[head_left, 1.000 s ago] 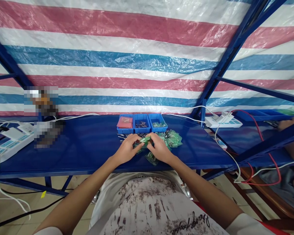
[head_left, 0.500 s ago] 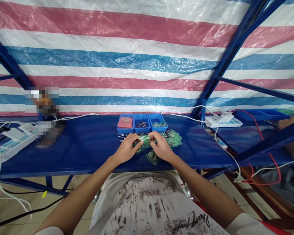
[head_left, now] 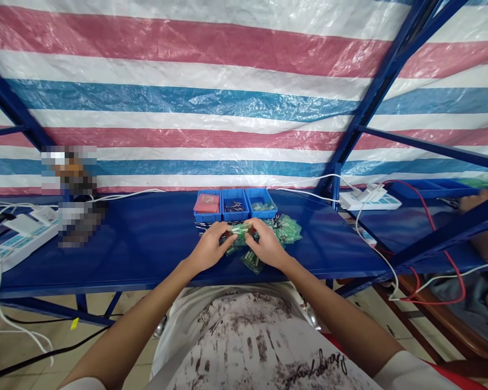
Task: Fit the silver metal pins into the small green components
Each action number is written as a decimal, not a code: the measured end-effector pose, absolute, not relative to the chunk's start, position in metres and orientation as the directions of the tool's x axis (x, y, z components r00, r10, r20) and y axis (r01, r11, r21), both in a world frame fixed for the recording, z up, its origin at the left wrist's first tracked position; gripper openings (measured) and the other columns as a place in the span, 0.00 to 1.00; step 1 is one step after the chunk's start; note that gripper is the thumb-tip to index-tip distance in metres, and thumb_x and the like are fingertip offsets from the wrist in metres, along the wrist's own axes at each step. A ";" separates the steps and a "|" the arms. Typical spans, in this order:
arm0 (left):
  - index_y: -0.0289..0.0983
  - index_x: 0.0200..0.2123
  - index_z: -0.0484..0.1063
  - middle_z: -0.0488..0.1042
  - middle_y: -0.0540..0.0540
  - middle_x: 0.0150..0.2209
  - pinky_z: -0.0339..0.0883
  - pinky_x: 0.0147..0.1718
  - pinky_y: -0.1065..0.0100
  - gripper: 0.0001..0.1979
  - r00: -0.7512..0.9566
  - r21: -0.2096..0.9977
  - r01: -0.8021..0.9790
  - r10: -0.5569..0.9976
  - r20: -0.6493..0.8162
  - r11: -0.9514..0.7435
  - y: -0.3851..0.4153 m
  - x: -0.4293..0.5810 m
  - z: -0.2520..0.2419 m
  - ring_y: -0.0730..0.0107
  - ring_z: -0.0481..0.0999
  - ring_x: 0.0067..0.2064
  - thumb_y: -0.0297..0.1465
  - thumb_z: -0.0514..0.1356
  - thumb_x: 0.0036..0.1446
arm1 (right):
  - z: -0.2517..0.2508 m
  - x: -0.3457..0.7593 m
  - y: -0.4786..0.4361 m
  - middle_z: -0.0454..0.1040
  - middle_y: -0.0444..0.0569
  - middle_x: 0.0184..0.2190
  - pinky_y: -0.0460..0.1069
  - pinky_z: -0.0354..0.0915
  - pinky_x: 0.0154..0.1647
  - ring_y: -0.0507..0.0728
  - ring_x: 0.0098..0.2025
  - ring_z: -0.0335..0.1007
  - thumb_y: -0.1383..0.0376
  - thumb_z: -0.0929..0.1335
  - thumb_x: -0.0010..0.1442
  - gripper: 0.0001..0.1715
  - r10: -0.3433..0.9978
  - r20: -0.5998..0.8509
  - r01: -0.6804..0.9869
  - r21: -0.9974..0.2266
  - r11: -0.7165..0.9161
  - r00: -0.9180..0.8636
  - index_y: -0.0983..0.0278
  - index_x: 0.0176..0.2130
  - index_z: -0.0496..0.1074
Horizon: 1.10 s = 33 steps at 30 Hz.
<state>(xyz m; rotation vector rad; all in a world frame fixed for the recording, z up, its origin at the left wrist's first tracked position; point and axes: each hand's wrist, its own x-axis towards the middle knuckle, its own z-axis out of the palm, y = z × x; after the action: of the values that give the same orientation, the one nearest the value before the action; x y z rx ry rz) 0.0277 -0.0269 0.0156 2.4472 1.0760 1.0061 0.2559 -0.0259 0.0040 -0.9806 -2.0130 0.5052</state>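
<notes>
My left hand and my right hand meet over the blue bench, both pinching the same small green circuit board between their fingertips. Under and beside them lies a heap of several green boards, and one more board sits near the front edge. Thin metal pins lie scattered just beyond my left hand.
Three small blue bins stand in a row behind the hands, holding a red packet, pins and green parts. White power strips with cables sit at left and right. Another person's arm shows at the far right. Blue rack struts frame the bench.
My hands have kept hold of the green board and shifted it only slightly; the fingers have closed a little tighter together.
</notes>
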 end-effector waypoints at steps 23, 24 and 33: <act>0.40 0.45 0.71 0.75 0.45 0.39 0.63 0.41 0.61 0.13 0.515 0.415 0.537 0.675 0.529 -0.735 -0.026 0.027 0.015 0.60 0.70 0.39 0.40 0.52 0.78 | 0.003 0.255 -0.022 0.69 0.46 0.33 0.51 0.59 0.39 0.60 0.36 0.66 0.69 0.62 0.64 0.05 0.796 0.503 0.526 -0.601 0.602 -0.337 0.59 0.38 0.66; 0.40 0.46 0.71 0.75 0.44 0.39 0.63 0.42 0.60 0.13 0.516 0.411 0.537 0.673 0.531 -0.736 -0.026 0.027 0.015 0.60 0.71 0.40 0.40 0.52 0.78 | 0.003 0.255 -0.022 0.69 0.46 0.33 0.51 0.60 0.39 0.60 0.36 0.66 0.69 0.62 0.64 0.05 0.792 0.511 0.526 -0.595 0.607 -0.335 0.59 0.39 0.66; 0.41 0.46 0.73 0.77 0.44 0.40 0.65 0.42 0.60 0.14 0.491 0.386 0.563 0.672 0.555 -0.731 -0.027 0.027 0.014 0.59 0.73 0.41 0.40 0.51 0.78 | 0.001 0.256 -0.023 0.69 0.47 0.36 0.50 0.59 0.36 0.59 0.36 0.66 0.69 0.62 0.66 0.12 0.801 0.486 0.511 -0.618 0.597 -0.349 0.58 0.48 0.67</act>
<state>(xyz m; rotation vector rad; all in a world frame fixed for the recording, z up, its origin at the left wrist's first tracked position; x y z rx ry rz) 0.0267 -0.0266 0.0136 2.5778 1.0758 1.0623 0.2558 -0.0226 0.0013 -1.0379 -2.0283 0.4638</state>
